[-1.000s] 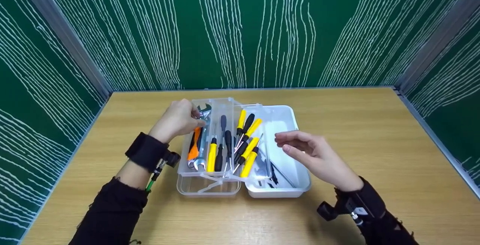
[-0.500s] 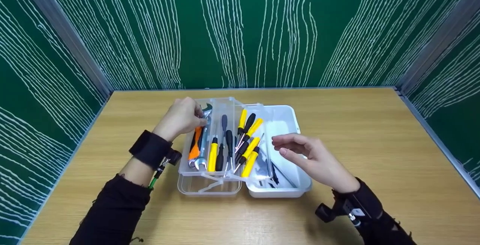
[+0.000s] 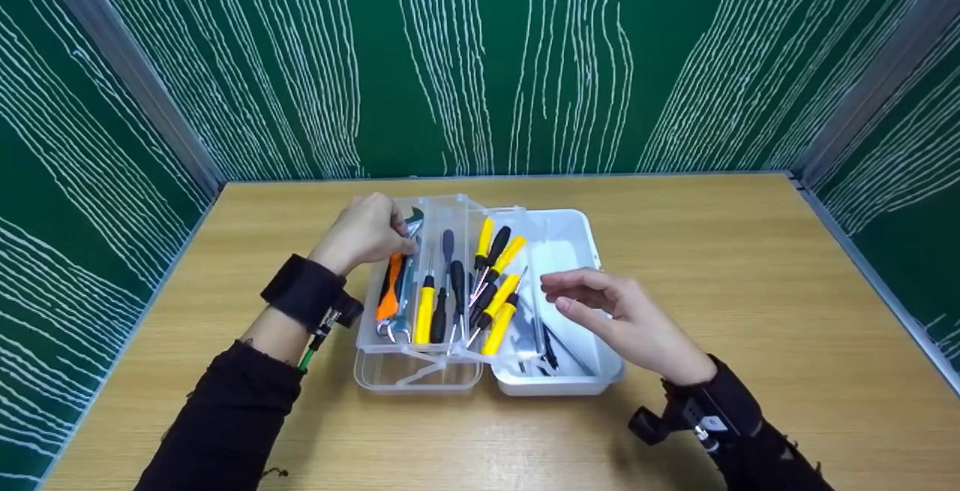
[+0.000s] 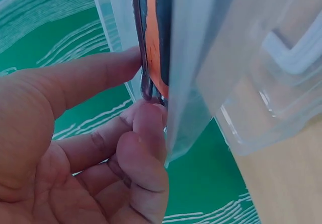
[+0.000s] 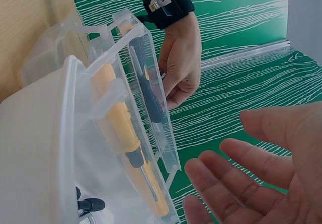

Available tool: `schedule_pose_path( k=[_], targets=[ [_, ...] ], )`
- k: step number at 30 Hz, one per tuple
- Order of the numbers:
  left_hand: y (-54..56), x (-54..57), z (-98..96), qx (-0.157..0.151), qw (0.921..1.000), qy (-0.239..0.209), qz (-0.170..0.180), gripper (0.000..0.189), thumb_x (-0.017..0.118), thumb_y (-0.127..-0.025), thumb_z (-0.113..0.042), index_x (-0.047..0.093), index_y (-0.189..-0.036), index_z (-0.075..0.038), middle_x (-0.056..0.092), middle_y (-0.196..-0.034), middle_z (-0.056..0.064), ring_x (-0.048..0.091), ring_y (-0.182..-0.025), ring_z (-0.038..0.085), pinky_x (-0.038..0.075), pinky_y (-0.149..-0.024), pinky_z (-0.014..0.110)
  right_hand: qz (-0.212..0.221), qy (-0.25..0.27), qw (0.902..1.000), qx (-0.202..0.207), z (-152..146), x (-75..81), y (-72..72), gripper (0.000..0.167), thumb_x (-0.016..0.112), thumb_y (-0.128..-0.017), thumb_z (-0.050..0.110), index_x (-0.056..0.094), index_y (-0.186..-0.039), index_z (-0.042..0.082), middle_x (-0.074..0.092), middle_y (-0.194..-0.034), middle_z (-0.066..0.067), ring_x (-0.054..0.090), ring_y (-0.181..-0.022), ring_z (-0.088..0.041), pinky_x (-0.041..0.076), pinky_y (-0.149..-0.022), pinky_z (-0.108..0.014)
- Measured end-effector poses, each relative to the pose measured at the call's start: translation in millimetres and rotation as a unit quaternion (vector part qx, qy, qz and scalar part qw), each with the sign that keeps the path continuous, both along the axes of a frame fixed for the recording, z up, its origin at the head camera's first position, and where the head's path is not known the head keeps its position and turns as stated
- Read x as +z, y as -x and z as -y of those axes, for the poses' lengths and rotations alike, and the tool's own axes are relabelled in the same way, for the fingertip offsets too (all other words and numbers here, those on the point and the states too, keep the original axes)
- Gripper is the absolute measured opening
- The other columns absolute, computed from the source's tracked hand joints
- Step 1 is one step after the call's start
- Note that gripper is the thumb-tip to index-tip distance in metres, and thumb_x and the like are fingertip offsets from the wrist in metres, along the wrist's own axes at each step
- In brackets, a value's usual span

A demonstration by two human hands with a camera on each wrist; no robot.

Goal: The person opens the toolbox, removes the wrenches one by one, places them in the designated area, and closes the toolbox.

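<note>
1. No word, brand or number can be read with certainty in any of the three views.
2. Head view, lower right of the frame: a small white label [image 3: 713, 423] sits on the black right wristband [image 3: 739, 393]; it bears a faint mark, too small to make out.
3. Right wrist view, top centre of the frame: a pale label [image 5: 162, 1] sits on the black left wristband [image 5: 180, 8]; it bears a dark mark, too blurred to tell whether letter, number or symbol.
</note>
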State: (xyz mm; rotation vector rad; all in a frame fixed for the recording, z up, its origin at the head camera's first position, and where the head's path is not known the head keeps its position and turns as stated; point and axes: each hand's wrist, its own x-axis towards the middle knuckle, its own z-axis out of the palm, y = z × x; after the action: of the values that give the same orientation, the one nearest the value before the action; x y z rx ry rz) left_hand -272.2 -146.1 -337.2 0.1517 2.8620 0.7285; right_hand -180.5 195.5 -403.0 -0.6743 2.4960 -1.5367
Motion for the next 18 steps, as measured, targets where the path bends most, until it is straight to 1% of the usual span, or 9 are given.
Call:
schedule_pose_path(
  k=[5, 11, 15, 18],
  targets=[
    [0.6, -0.4, 0.6, 0.001, 0.9999, 0.002, 0.012, 0.021, 0.087, -0.090, -0.020, 0.072, -0.082, -0.007, 0.068, -0.094, 0.008, 0.062, -0.086, 0.023, 0.048, -0.073, 0.029, 0.003, -0.003, 1.0000, 0.002, 0.6, -0.8, 0.3, 0.038, 0.068, -0.108, 0.025, 0.068, -0.139, 0.003, 0.073, -0.138, -0.012, 0.072, -0.123, -0.023, 0.056, -0.102, -0.017],
    [3.0, 0.4, 0.7, 0.009, 0.9990, -0.008, 0.042, 0.025, 0.087, -0.091, -0.020, 0.067, -0.080, -0.010, 0.064, -0.096, 0.007, 0.060, -0.091, 0.023, 0.046, -0.074, 0.030, -0.004, 0.015, 0.9998, 0.014, 0.1, -1.0, -0.3, 0.036, 0.066, -0.108, 0.022, 0.068, -0.139, 0.003, 0.073, -0.138, -0.014, 0.070, -0.126, -0.037, 0.055, -0.104, -0.017],
    [3.5, 2.5, 0.4, -0.001, 0.9985, -0.019, 0.052, 0.021, 0.085, -0.092, -0.018, 0.069, -0.083, -0.008, 0.065, -0.098, 0.008, 0.061, -0.090, 0.023, 0.047, -0.072, 0.029, 0.004, 0.011, 0.9999, 0.005, -0.1, 0.8, -0.7, 0.036, 0.067, -0.108, 0.022, 0.068, -0.139, 0.003, 0.072, -0.138, -0.014, 0.070, -0.125, -0.036, 0.055, -0.103, -0.016],
    [2.6, 2.9, 1.1, -0.006, 0.9983, -0.019, 0.054, 0.019, 0.084, -0.093, -0.016, 0.069, -0.085, -0.008, 0.065, -0.101, 0.010, 0.062, -0.089, 0.023, 0.049, -0.071, 0.027, 0.001, 0.010, 0.9999, 0.012, 1.3, 0.6, 0.1, 0.037, 0.066, -0.108, 0.022, 0.067, -0.139, 0.002, 0.072, -0.138, -0.016, 0.070, -0.125, -0.034, 0.055, -0.103, -0.017]
  ],
)
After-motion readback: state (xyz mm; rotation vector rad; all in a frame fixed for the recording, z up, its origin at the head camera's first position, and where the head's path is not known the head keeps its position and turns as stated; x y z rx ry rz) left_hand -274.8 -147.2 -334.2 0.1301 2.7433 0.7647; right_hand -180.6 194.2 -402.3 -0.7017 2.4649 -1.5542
